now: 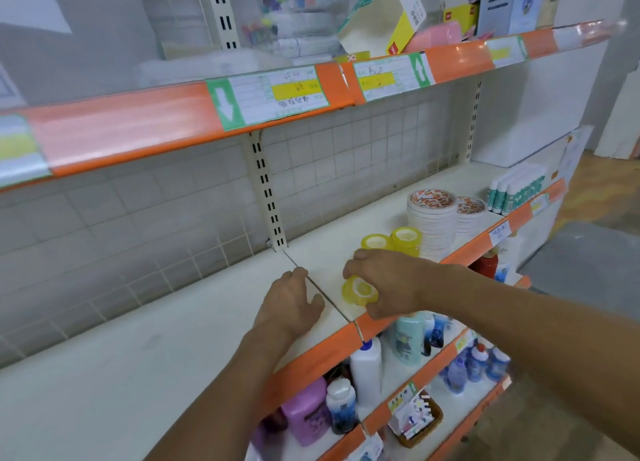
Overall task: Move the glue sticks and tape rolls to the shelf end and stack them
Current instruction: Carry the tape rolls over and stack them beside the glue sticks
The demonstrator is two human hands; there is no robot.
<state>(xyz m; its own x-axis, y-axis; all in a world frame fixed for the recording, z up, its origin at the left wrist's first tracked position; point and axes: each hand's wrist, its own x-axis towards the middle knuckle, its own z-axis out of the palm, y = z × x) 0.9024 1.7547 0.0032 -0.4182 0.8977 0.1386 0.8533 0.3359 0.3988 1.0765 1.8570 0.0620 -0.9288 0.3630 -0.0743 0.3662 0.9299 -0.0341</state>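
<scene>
My right hand (384, 284) grips a yellow clear tape roll (358, 291) near the front edge of the white shelf (194, 308). My left hand (292, 299) rests on the shelf just left of it, fingers relaxed, holding nothing. Behind the right hand stand two more yellow tape rolls (391, 242). Further right rise two stacks of white tape rolls with orange print (433, 223), the second stack (470, 216) being lower. White glue sticks with teal labels (516, 190) stand in a group at the far right end of the shelf.
An orange-edged upper shelf (173, 114) overhangs, carrying boxes and stationery. Lower shelves hold bottles (365, 370) and a small basket (419, 417). A slotted upright post (266, 197) stands at the back where two shelf boards meet.
</scene>
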